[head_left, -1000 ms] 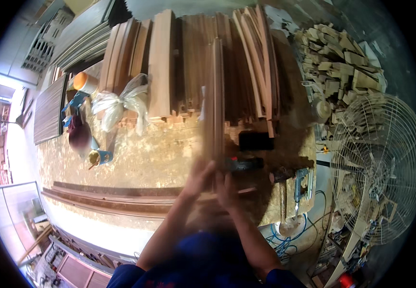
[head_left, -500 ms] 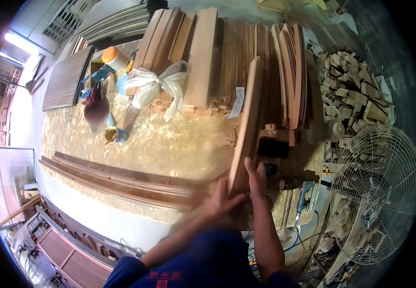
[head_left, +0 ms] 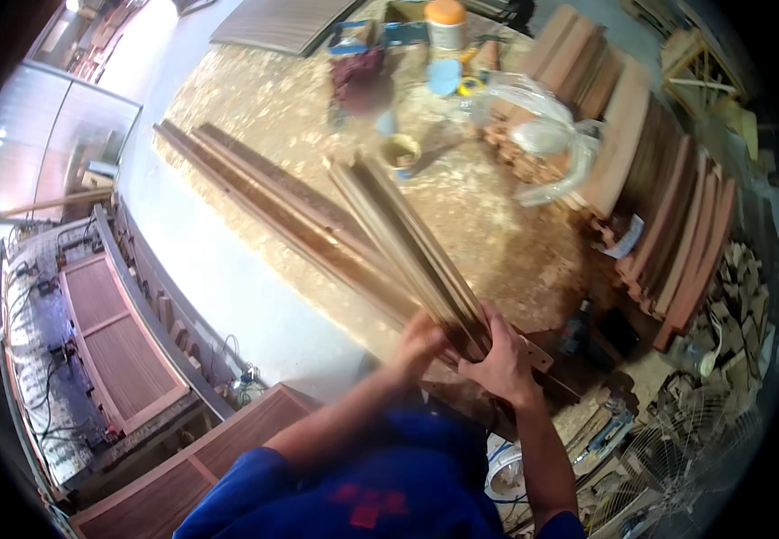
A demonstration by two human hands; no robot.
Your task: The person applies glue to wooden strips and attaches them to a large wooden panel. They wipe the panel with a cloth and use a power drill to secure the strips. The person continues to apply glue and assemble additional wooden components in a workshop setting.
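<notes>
A long grooved wooden moulding [head_left: 407, 247] slants away from me over the workbench, its far end to the left. My right hand [head_left: 502, 361] is closed around its near end, thumb on top. Against the moulding's left side, near the same end, is my left hand [head_left: 418, 349]; motion smears its fingers, so their grip is unclear. Below and left of this piece, more wooden mouldings [head_left: 272, 222] lie along the bench's near edge, partly covered by it. Beside my right hand, a wooden piece with small holes [head_left: 539, 356] is partly hidden.
The workbench [head_left: 255, 99] also bears a small tub [head_left: 401, 153], a dark red cloth [head_left: 360, 79], an orange-lidded container [head_left: 446, 25], plastic wrap [head_left: 546, 135] and stacked boards [head_left: 623, 135]. A dark drill [head_left: 576, 328] lies to the right. A wire-cage fan [head_left: 668, 458] stands lower right.
The moulding has swung from pointing away and slightly right to pointing away and left, and its grooved face now shows. The view has turned, so the stacked boards appear farther right.
</notes>
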